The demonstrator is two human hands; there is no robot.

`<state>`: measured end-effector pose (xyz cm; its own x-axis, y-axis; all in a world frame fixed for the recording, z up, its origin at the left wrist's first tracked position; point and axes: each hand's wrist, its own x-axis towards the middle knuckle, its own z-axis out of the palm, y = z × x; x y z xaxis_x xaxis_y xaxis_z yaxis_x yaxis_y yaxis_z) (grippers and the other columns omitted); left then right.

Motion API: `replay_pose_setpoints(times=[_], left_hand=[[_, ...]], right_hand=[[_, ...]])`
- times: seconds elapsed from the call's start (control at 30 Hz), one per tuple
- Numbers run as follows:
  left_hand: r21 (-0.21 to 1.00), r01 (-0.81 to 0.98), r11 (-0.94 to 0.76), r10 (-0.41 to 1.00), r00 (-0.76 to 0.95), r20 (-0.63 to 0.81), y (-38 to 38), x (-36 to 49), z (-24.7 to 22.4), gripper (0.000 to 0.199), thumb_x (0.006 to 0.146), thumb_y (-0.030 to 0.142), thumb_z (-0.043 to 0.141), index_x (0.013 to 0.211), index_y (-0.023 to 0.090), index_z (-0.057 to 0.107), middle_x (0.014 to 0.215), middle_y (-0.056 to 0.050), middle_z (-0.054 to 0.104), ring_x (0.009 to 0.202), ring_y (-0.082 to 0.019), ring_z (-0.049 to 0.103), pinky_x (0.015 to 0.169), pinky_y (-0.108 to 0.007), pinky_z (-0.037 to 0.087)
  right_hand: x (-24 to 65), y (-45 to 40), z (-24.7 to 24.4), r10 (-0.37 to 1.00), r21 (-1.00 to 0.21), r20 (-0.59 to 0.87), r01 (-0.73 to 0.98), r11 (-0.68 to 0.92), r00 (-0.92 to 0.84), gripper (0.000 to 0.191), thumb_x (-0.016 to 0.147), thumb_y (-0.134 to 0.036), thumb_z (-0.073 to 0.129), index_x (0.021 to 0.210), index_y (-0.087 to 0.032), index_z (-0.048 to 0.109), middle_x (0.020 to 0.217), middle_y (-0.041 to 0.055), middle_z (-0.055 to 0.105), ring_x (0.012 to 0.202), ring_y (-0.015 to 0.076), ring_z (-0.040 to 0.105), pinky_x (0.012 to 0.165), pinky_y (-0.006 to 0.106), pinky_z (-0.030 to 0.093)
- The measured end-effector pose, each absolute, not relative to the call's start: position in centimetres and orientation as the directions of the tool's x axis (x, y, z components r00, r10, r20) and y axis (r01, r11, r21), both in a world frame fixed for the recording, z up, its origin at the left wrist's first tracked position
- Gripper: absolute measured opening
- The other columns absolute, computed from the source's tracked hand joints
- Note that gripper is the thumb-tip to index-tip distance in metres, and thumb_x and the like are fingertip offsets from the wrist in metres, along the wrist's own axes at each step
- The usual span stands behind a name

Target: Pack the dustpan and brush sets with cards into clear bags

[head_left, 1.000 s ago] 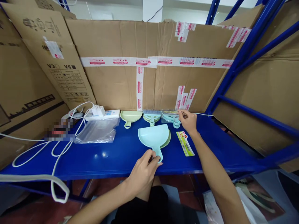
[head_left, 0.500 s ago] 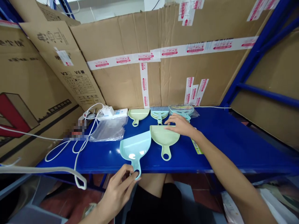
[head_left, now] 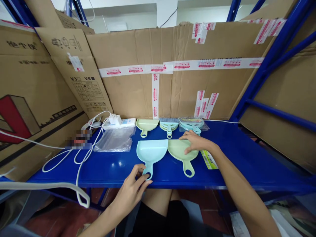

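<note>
- Handling the blue dustpan (head_left: 152, 150), just below frame centre, and the green dustpan (head_left: 176, 151), right beside it, looks like our step.
- Our left grip (head_left: 134, 185) pinches the blue dustpan's handle; our right grip (head_left: 196, 142) spreads wide over the green dustpan.
- Lifting the latter would call for a firmer hold.

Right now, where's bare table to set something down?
Biggest: table right of the right forearm, toward the frame. Smaller: in front of the bags, between white cable and blue pan. Crowded: centre, left grip on blue pan, right grip on green pan; back, with power strip, rear pan, brush, package; left, white cable's loops.
</note>
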<state>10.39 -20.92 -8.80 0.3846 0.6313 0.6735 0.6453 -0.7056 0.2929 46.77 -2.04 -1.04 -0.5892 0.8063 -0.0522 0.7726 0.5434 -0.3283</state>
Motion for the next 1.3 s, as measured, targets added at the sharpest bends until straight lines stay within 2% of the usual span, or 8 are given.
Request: replay_pose_setpoints(times=[0.23, 0.47, 0.7, 1.0, 1.17, 1.3], left_hand=[[0.308, 0.654, -0.691, 0.647, 0.368, 0.668, -20.7, 9.7, -8.4, 0.009, 0.108, 0.019, 0.06, 0.108, 0.018, 0.069, 0.124, -0.012, 0.057, 0.086, -0.017, 0.067, 0.071, -0.03, 0.057], [0.31, 0.647, -0.697, 0.648, 0.382, 0.659, -20.5, 9.3, -8.4, 0.008, 0.107, 0.02, 0.061, 0.109, 0.019, 0.069, 0.124, -0.012, 0.057, 0.094, -0.019, 0.068, 0.076, -0.031, 0.058], [0.333, 0.657, -0.676, 0.667, 0.355, 0.655, -20.1, 9.8, -8.0, 0.02, 0.11, 0.03, 0.057, 0.103, 0.021, 0.072, 0.119, -0.012, 0.061, 0.085, -0.018, 0.066, 0.07, -0.031, 0.06], [0.335, 0.664, -0.668, 0.675, 0.354, 0.647, -19.8, 9.4, -8.2, 0.023, 0.11, 0.032, 0.056, 0.101, 0.02, 0.073, 0.121, -0.012, 0.061, 0.08, -0.017, 0.066, 0.07, -0.033, 0.061], [0.295, 0.677, -0.674, 0.679, 0.411, 0.608, -20.0, 9.1, -7.4, 0.019, 0.108, 0.033, 0.06, 0.11, 0.017, 0.071, 0.123, -0.013, 0.059, 0.083, -0.017, 0.068, 0.073, -0.032, 0.061], [0.281, 0.667, -0.691, 0.649, 0.399, 0.648, -20.4, 8.5, -6.6, 0.024, 0.107, 0.038, 0.064, 0.121, 0.019, 0.069, 0.123, -0.013, 0.06, 0.089, -0.019, 0.069, 0.077, -0.033, 0.061]], right_hand=[[46.0, -2.5, -0.7, 0.808, -0.338, -0.074, 0.777, 0.531, -0.584, 0.098, 0.067, -0.078, 0.081, 0.143, -0.016, 0.07, 0.131, 0.0193, 0.063, 0.127, 0.0423, 0.048, 0.11, 0.052, 0.042], [46.0, -2.7, -0.6, 0.814, -0.352, -0.078, 0.78, 0.517, -0.575, 0.096, 0.069, -0.08, 0.079, 0.143, -0.02, 0.071, 0.133, 0.0183, 0.062, 0.131, 0.0425, 0.047, 0.114, 0.053, 0.039], [46.0, -2.6, -0.5, 0.812, -0.354, -0.085, 0.78, 0.517, -0.577, 0.095, 0.069, -0.081, 0.079, 0.142, -0.021, 0.072, 0.135, 0.0184, 0.061, 0.132, 0.0426, 0.045, 0.117, 0.054, 0.037], [46.2, -2.4, -0.9, 0.814, -0.36, -0.073, 0.777, 0.517, -0.576, 0.091, 0.067, -0.076, 0.084, 0.142, -0.024, 0.073, 0.133, 0.0167, 0.062, 0.131, 0.0419, 0.047, 0.116, 0.054, 0.039], [46.2, -2.5, -0.7, 0.814, -0.368, -0.089, 0.778, 0.509, -0.575, 0.094, 0.068, -0.078, 0.082, 0.143, -0.022, 0.072, 0.134, 0.0173, 0.062, 0.132, 0.042, 0.046, 0.116, 0.055, 0.038], [46.2, -2.5, -0.7, 0.817, -0.371, -0.091, 0.78, 0.503, -0.57, 0.095, 0.069, -0.078, 0.081, 0.144, -0.021, 0.071, 0.134, 0.0178, 0.062, 0.131, 0.0419, 0.046, 0.115, 0.053, 0.039]])
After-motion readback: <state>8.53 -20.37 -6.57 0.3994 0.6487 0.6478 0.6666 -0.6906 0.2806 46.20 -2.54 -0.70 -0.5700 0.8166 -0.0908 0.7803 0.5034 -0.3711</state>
